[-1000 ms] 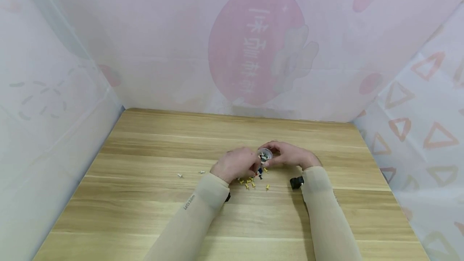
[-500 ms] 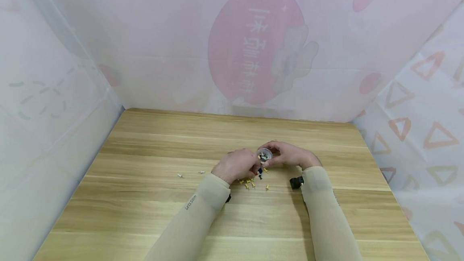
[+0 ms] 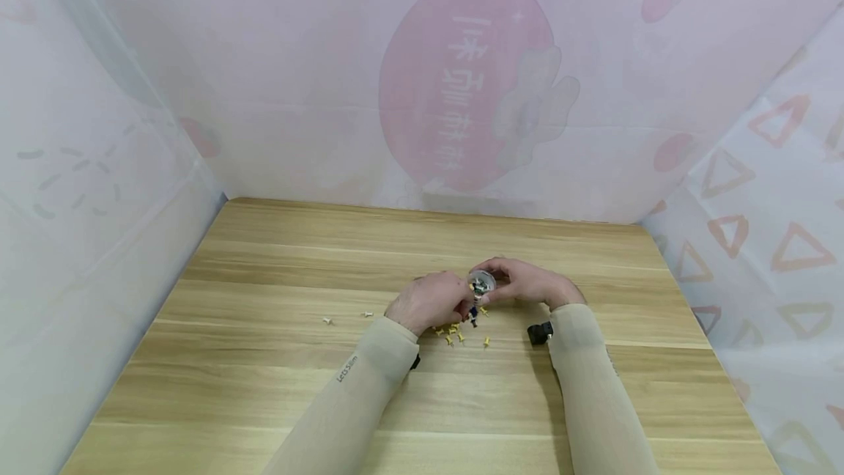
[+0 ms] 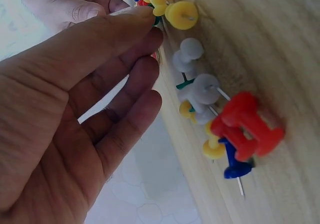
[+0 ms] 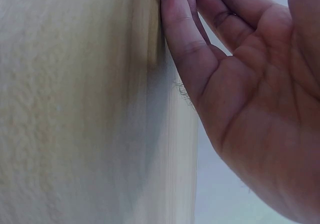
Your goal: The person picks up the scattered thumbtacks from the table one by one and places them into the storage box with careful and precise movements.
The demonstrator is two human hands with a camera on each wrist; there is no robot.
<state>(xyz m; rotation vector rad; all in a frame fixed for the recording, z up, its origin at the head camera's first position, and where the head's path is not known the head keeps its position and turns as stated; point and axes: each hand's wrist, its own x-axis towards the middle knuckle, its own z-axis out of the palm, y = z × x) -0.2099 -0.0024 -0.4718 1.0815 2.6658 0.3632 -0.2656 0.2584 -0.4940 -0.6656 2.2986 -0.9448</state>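
Observation:
My right hand [image 3: 530,281] grips a small clear round container [image 3: 483,282] from the right, thumb at the near side and fingers behind. Mixed push pins show inside its tilted opening. Close by on the left, my left hand [image 3: 431,300] has thumb and index fingertips together in a pinch beside the container. In the left wrist view, a yellow push pin [image 4: 181,15] lies just past that thumb tip; what sits between the fingertips is mostly hidden, and I cannot tell its colour. The right wrist view shows my right palm, with the fingertips running out at the top.
Loose push pins lie under and around my left hand, among them a red push pin [image 4: 255,124], a blue push pin [image 4: 235,164] and white push pins [image 4: 202,89]. Two white push pins [image 3: 327,321] lie farther left on the wooden table [image 3: 264,387]. Printed cloth walls [image 3: 316,130] surround it.
My left hand has shifted very slightly to the right at the container. The right hand and the container have stayed in place.

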